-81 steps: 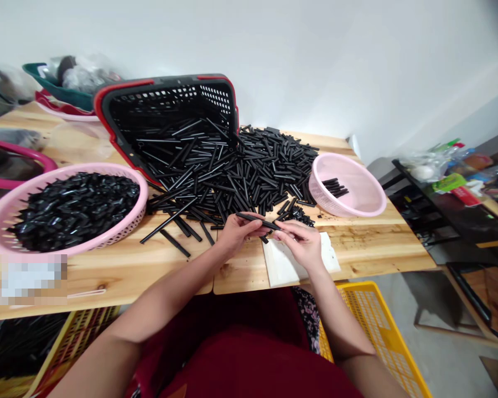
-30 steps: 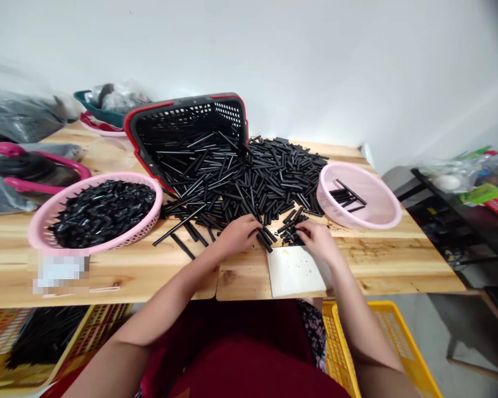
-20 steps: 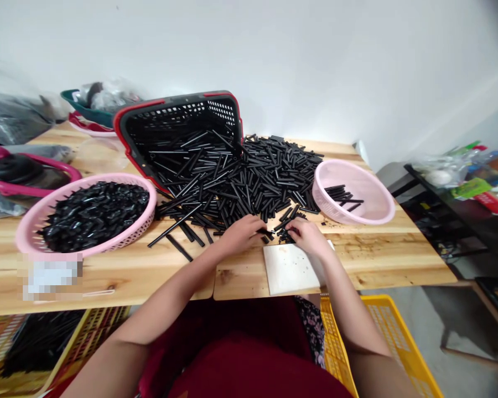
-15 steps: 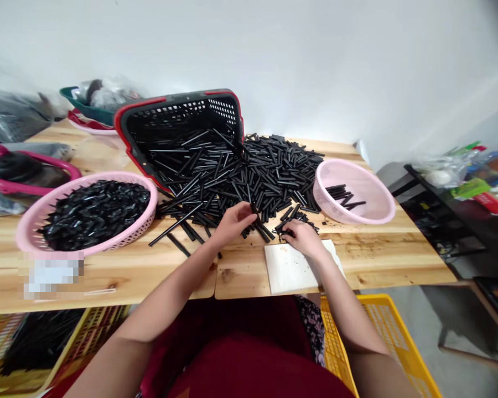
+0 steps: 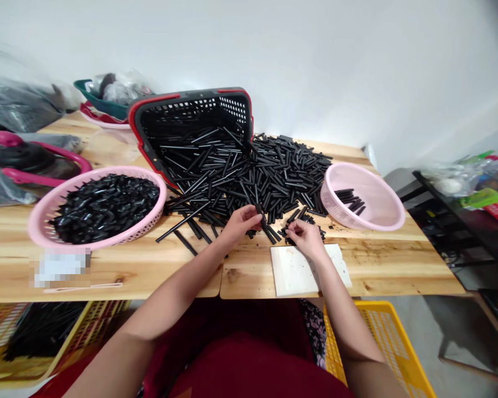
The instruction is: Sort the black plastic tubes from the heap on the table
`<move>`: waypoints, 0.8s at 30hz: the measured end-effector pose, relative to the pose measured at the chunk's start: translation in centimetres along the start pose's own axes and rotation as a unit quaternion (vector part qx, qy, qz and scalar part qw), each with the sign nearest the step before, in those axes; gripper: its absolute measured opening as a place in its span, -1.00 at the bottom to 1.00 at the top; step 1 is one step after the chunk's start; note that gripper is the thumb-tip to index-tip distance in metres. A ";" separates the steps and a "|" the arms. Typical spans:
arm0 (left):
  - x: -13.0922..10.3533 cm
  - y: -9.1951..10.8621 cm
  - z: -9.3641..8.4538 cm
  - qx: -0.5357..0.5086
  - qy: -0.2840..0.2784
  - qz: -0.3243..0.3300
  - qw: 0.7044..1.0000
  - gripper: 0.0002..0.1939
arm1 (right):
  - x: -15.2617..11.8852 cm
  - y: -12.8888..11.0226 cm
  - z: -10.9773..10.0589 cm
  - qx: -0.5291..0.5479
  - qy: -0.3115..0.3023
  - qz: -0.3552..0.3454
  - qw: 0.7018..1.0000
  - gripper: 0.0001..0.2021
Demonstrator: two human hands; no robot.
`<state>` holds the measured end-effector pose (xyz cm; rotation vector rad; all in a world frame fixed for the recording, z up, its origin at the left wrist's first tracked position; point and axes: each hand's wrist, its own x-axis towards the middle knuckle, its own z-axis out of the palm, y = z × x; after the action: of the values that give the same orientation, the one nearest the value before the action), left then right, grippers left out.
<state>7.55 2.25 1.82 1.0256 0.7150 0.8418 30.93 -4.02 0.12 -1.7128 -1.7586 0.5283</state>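
Fingers of my left hand [image 5: 243, 223] are closed on a black tube [image 5: 258, 198] at the front of a large heap of short black tubes [image 5: 288, 171]. My right hand [image 5: 306, 235] is pinched together over a small pile of little black pieces [image 5: 311, 219]; what its fingertips hold is too small to make out. Just below it lies a white board [image 5: 296, 271], partly under my right forearm. A pink bowl [image 5: 385, 202] with several black tubes inside stands to the right. Behind my left hand, a tipped dark basket [image 5: 195, 95] with a red rim spills longer tubes.
On the left are a pink basket [image 5: 37, 226] of glossy black pieces, a teal basket [image 5: 108, 109] and plastic bags [image 5: 16, 110]. Yellow crates [image 5: 392, 326] stand below the wooden table [image 5: 398, 271]. A cluttered dark shelf [image 5: 460, 221] is at the right.
The whole view has shifted, so the table's contents appear slightly further right. My right hand's fingers have drawn together a little above the small pile. My left hand still holds a tube.
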 end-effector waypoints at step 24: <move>-1.0 3.0 -2.5 0.286 0.005 0.128 0.950 -0.84 | -1.0 -3.3 0.4 0.313 0.067 0.107 0.941 -0.61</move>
<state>4.21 3.31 3.81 1.6630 0.8699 0.8816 28.21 -5.19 1.86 -1.4351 -1.1359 0.9277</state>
